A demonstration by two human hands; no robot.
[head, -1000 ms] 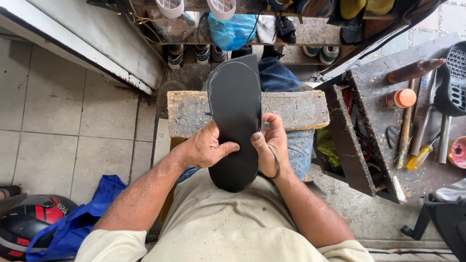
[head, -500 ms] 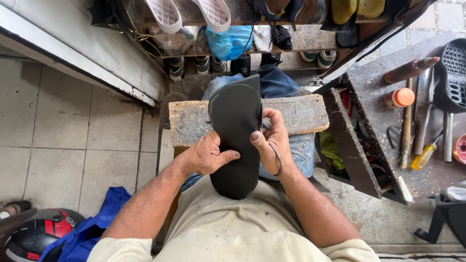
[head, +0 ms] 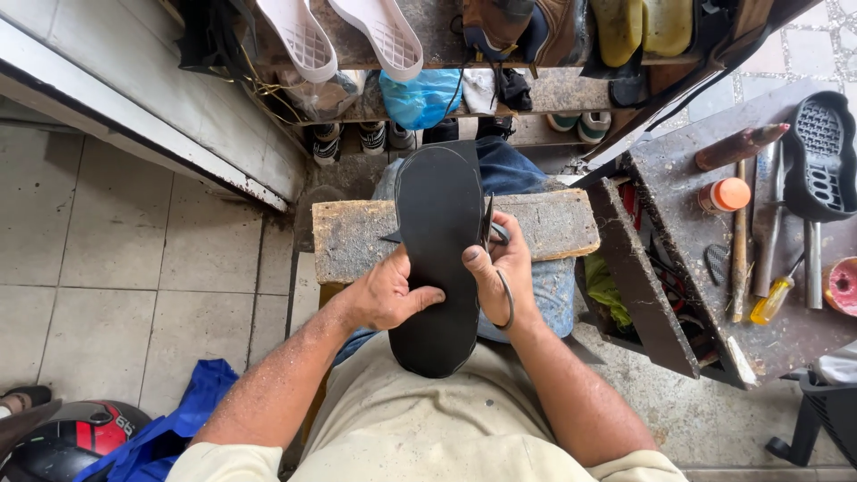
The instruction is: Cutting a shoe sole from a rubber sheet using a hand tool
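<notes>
Head view: black sole blank (head: 437, 259) held lengthwise over the wooden block (head: 357, 236), heel end toward the torso, toe end past the block's far edge; left hand (head: 384, 295) grips the sole's left edge, thumb pressed flat on its face; right hand (head: 504, 268) closed on the right edge, thumb on top, with scissors (head: 500, 259) looped on its fingers, blades pointing up beside the sole; workbench (head: 705, 268) to the right carries an orange-capped bottle (head: 725, 194), a yellow-handled screwdriver (head: 772, 299) and a black tread sole (head: 819, 156); two white soles (head: 344, 36) on the shelf ahead; helmet (head: 71, 442) bottom left.
</notes>
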